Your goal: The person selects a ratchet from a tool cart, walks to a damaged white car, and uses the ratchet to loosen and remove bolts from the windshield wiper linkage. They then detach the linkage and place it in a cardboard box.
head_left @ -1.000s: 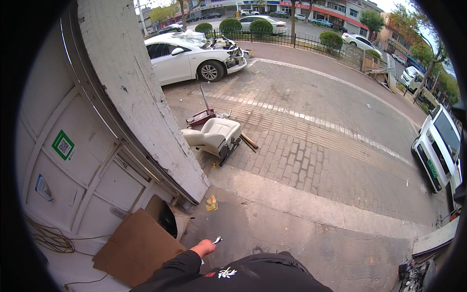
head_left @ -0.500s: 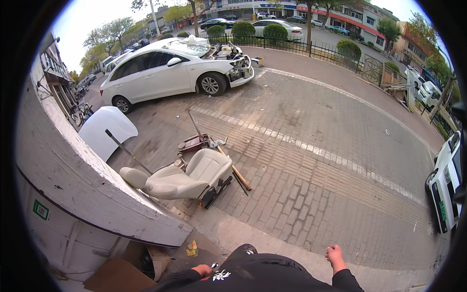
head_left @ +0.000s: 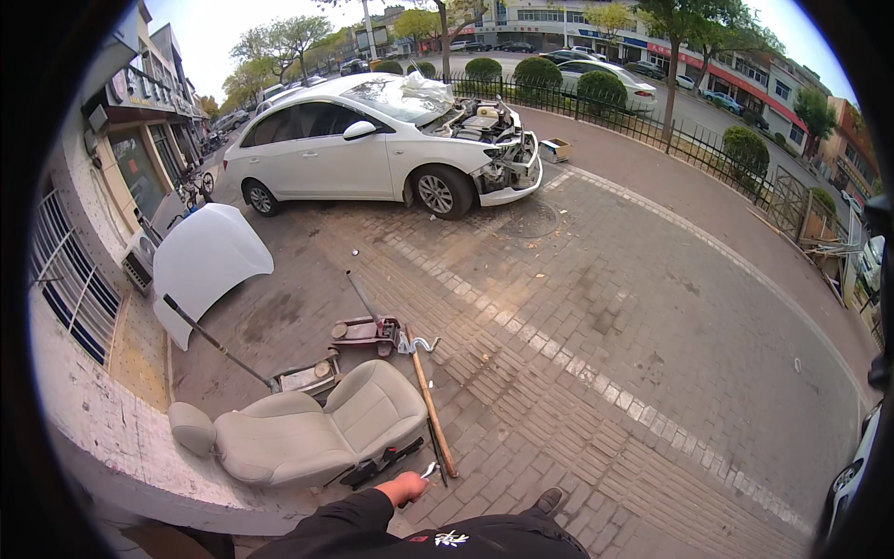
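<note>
One left hand (head_left: 404, 488) is gripping a silver wrench-like tool (head_left: 429, 471), fingers curled around it; carrying it seems the step in hand; advancing is calling for clearance past the wooden pole (head_left: 430, 401) lying just ahead and the beige car seat (head_left: 298, 438) ahead-left; farther out, two floor jacks (head_left: 371, 334), a white car hood (head_left: 214, 265) and a stripped-front white sedan (head_left: 321, 154) are sitting.

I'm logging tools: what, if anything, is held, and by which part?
The left hand holds a silver wrench-like tool; one end protrudes, the gripped part hidden. Right hand unseen.
</note>
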`<control>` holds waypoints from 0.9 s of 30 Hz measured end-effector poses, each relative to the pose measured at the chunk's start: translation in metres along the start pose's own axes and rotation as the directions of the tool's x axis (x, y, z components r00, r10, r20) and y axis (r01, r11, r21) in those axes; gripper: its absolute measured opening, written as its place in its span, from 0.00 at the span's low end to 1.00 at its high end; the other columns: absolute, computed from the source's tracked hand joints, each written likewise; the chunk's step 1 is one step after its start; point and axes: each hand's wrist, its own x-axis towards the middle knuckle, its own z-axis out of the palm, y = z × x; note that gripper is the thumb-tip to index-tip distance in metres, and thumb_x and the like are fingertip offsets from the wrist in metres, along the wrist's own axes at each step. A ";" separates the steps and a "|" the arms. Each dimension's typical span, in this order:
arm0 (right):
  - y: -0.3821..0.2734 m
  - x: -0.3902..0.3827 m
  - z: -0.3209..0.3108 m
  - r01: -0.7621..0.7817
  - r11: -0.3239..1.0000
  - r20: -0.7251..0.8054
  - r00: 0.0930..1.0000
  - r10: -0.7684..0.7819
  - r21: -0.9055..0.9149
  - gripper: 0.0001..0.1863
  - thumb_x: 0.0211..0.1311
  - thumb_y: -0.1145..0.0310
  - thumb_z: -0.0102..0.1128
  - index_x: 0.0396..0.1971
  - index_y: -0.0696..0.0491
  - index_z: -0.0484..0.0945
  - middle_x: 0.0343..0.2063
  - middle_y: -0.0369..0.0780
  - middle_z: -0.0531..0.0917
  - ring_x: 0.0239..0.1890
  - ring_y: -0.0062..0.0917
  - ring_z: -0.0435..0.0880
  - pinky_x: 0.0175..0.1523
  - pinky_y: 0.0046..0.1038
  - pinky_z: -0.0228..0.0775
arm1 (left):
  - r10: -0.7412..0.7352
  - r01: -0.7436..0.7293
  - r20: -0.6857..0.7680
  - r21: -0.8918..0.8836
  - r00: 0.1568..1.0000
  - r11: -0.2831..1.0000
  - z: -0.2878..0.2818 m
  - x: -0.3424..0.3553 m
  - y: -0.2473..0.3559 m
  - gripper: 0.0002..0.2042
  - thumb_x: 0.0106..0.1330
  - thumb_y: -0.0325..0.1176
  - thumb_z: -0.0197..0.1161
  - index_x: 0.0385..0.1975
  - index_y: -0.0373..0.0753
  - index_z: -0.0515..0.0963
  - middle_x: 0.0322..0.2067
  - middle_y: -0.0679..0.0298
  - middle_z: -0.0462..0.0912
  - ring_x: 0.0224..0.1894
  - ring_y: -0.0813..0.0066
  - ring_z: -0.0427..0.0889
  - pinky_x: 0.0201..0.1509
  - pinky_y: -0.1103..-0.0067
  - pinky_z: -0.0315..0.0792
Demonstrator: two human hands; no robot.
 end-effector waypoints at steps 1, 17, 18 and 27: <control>-0.030 0.021 -0.020 -0.012 1.000 0.018 1.000 0.013 -0.020 0.14 0.77 0.67 0.58 0.56 0.56 0.79 0.37 0.43 0.87 0.28 0.29 0.87 0.29 0.32 0.79 | -0.075 0.041 -0.102 -0.298 0.992 0.954 -0.048 0.028 0.061 0.28 0.81 0.54 0.53 0.36 0.33 0.87 0.26 0.48 0.89 0.36 0.46 0.92 0.47 0.56 0.83; -0.990 0.448 -0.380 0.800 0.577 -0.171 0.599 -0.782 0.166 0.15 0.80 0.65 0.58 0.58 0.55 0.80 0.39 0.41 0.88 0.29 0.23 0.85 0.33 0.27 0.77 | -0.201 0.257 0.341 -0.127 0.918 0.958 -0.233 0.332 0.253 0.20 0.78 0.47 0.58 0.48 0.37 0.88 0.45 0.51 0.90 0.55 0.51 0.88 0.61 0.64 0.78; -1.012 0.462 -0.377 0.773 0.610 -0.154 0.633 -0.759 0.171 0.15 0.79 0.65 0.59 0.57 0.55 0.81 0.39 0.40 0.88 0.30 0.23 0.85 0.34 0.27 0.78 | -0.202 0.255 0.357 -0.108 0.912 0.961 -0.262 0.366 0.268 0.19 0.76 0.46 0.59 0.48 0.37 0.88 0.46 0.51 0.91 0.56 0.51 0.88 0.61 0.63 0.78; -1.053 0.583 -0.380 0.087 0.992 0.035 0.996 -0.084 -0.088 0.17 0.77 0.64 0.61 0.58 0.55 0.81 0.39 0.42 0.88 0.30 0.26 0.86 0.35 0.30 0.79 | -0.170 0.138 -0.009 -0.543 0.985 0.828 -0.705 0.678 0.695 0.13 0.78 0.43 0.57 0.43 0.41 0.83 0.25 0.56 0.83 0.18 0.60 0.79 0.20 0.60 0.70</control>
